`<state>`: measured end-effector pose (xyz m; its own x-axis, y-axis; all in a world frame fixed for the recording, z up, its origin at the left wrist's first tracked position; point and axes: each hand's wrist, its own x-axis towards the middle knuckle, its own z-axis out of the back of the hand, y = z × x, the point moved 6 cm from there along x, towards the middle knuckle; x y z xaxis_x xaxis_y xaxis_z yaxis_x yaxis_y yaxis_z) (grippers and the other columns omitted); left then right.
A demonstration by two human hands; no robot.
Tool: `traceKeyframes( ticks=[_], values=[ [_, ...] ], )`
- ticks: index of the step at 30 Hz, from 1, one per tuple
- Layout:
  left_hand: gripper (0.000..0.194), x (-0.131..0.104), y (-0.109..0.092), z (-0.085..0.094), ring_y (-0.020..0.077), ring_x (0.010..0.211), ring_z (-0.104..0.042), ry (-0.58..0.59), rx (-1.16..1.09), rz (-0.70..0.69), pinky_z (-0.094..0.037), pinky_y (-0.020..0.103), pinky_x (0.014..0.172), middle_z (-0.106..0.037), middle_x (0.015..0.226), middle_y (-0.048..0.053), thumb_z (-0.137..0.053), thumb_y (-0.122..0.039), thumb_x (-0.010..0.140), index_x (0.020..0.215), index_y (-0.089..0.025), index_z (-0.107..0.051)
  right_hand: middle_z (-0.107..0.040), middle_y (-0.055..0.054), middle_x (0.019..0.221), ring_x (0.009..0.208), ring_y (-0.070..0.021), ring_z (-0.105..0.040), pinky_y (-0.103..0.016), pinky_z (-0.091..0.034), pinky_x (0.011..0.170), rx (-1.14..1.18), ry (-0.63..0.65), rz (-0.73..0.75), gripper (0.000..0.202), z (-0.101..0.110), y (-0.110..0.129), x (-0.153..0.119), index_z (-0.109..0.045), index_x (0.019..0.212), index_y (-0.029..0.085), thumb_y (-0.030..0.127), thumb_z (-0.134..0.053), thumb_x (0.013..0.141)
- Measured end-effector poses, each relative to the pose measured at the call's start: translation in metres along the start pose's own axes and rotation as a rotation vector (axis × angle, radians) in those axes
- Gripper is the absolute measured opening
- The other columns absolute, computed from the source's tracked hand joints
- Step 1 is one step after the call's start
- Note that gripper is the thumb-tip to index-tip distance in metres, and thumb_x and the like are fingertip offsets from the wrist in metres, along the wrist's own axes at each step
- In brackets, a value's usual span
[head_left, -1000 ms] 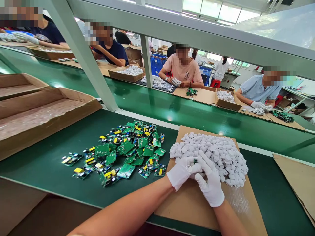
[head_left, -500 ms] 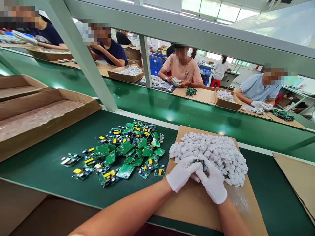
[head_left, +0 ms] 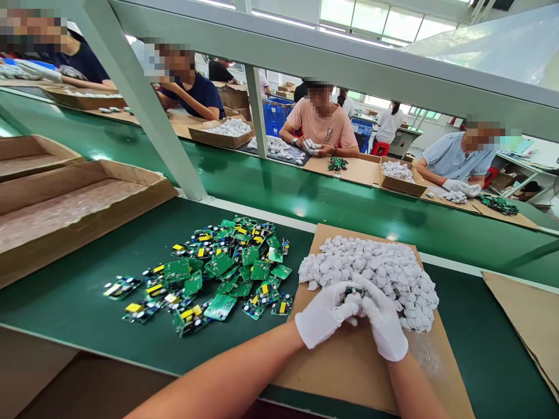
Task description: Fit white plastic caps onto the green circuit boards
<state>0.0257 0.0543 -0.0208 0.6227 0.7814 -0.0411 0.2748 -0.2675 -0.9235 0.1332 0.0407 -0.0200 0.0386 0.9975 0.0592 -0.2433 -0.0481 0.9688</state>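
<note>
Take the middle of the clock at the worker's two gloved hands, with twelve pointing away across the bench [head_left: 113, 334]. From where I stand, the left hand [head_left: 323, 314] is curled closed, fingers and thumb pinching a small circuit board [head_left: 353, 291]. The right hand [head_left: 385, 326] closes in from the opposite side, its fingers bent round the same board, so the piece sits between the two, mostly covered by the gloves. I can't tell whether something pale is held with it.

Under the hands lies a cardboard sheet [head_left: 334, 369], and on it a heap of white pieces [head_left: 379, 270] spreads out near one o'clock, just beyond the fingers. At about nine o'clock lies a loose heap of circuit boards [head_left: 229, 270], some green face up, others showing yellow parts. Farther out, towards ten, is a shallow cardboard tray [head_left: 65, 233]. Across the way, a person in a pink shirt [head_left: 334, 125] sits just short of twelve.
</note>
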Motion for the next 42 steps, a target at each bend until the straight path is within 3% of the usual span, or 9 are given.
traceKeyframes(
  ticks=[7, 12, 19, 22, 26, 29, 36, 42],
  values=[
    [0.042, -0.002, -0.006, -0.006, 0.0165, 0.084, -0.058, 0.201, -0.129, 0.084, -0.049, 0.027, 0.07, -0.059, 0.09, 0.007, -0.066, -0.042, 0.071, 0.102, -0.015, -0.057, -0.064, -0.006, 0.112, 0.108, -0.0256, -0.056, -0.04, -0.045, 0.094, -0.064, -0.011, 0.038, 0.039, 0.007, -0.001, 0.001, -0.063, 0.113, 0.022, 0.046, -0.053, 0.083],
    [0.032, 0.001, 0.001, -0.002, 0.016, 0.073, -0.063, 0.165, -0.256, 0.161, -0.049, 0.024, 0.06, -0.058, 0.081, 0.005, -0.064, -0.039, 0.074, 0.093, -0.014, -0.057, -0.057, -0.007, 0.123, 0.115, -0.0256, -0.051, -0.042, -0.038, 0.101, -0.084, 0.073, 0.137, 0.05, 0.007, 0.004, -0.001, -0.05, 0.128, 0.02, 0.049, -0.041, 0.089],
    [0.028, 0.002, 0.005, -0.003, 0.0154, 0.067, -0.063, 0.166, -0.457, 0.094, -0.05, 0.025, 0.06, -0.062, 0.073, 0.007, -0.059, -0.039, 0.077, 0.082, -0.012, -0.056, -0.069, -0.008, 0.095, 0.1, -0.0263, -0.06, -0.04, -0.045, 0.093, -0.417, -0.031, 0.141, 0.052, 0.003, 0.009, 0.0, -0.05, 0.129, 0.016, 0.044, -0.052, 0.085],
    [0.025, 0.002, 0.006, -0.002, 0.0177, 0.072, -0.065, 0.171, -0.48, 0.097, -0.05, 0.027, 0.062, -0.064, 0.081, 0.007, -0.059, -0.037, 0.078, 0.088, -0.013, -0.056, -0.065, -0.008, 0.109, 0.106, -0.0257, -0.057, -0.04, -0.044, 0.095, -0.32, -0.037, 0.127, 0.047, 0.004, 0.009, 0.001, -0.052, 0.126, 0.019, 0.045, -0.05, 0.086],
    [0.029, 0.002, 0.007, 0.0, 0.0183, 0.074, -0.066, 0.144, -0.434, 0.153, -0.05, 0.026, 0.062, -0.063, 0.084, 0.007, -0.065, -0.031, 0.074, 0.096, -0.015, -0.055, -0.057, -0.005, 0.124, 0.117, -0.0231, -0.049, -0.04, -0.037, 0.103, -0.145, 0.054, 0.078, 0.043, 0.002, 0.008, 0.003, -0.052, 0.126, 0.022, 0.044, -0.045, 0.09],
    [0.032, 0.001, 0.009, 0.001, 0.0174, 0.07, -0.066, 0.123, -0.456, 0.19, -0.051, 0.024, 0.059, -0.062, 0.081, 0.004, -0.07, -0.032, 0.07, 0.094, -0.017, -0.055, -0.056, -0.006, 0.124, 0.119, -0.0241, -0.047, -0.041, -0.036, 0.104, -0.119, 0.061, 0.063, 0.046, 0.002, 0.01, 0.002, -0.05, 0.128, 0.022, 0.045, -0.047, 0.089],
    [0.036, -0.003, 0.016, 0.008, 0.0176, 0.072, -0.066, 0.103, -0.409, 0.241, -0.052, 0.023, 0.057, -0.063, 0.083, 0.006, -0.073, -0.031, 0.067, 0.095, -0.015, -0.059, -0.058, -0.008, 0.122, 0.113, -0.0256, -0.053, -0.038, -0.048, 0.093, 0.005, 0.079, 0.014, 0.047, -0.004, 0.006, -0.003, -0.053, 0.125, 0.021, 0.044, -0.054, 0.085],
    [0.034, -0.001, 0.012, 0.004, 0.0138, 0.07, -0.064, 0.137, -0.367, 0.25, -0.051, 0.02, 0.057, -0.062, 0.088, 0.007, -0.071, -0.03, 0.069, 0.098, -0.016, -0.061, -0.054, -0.007, 0.127, 0.116, -0.0248, -0.05, -0.04, -0.043, 0.097, 0.119, 0.135, 0.004, 0.052, -0.003, 0.005, -0.002, -0.048, 0.128, 0.022, 0.049, -0.052, 0.084]
  ],
)
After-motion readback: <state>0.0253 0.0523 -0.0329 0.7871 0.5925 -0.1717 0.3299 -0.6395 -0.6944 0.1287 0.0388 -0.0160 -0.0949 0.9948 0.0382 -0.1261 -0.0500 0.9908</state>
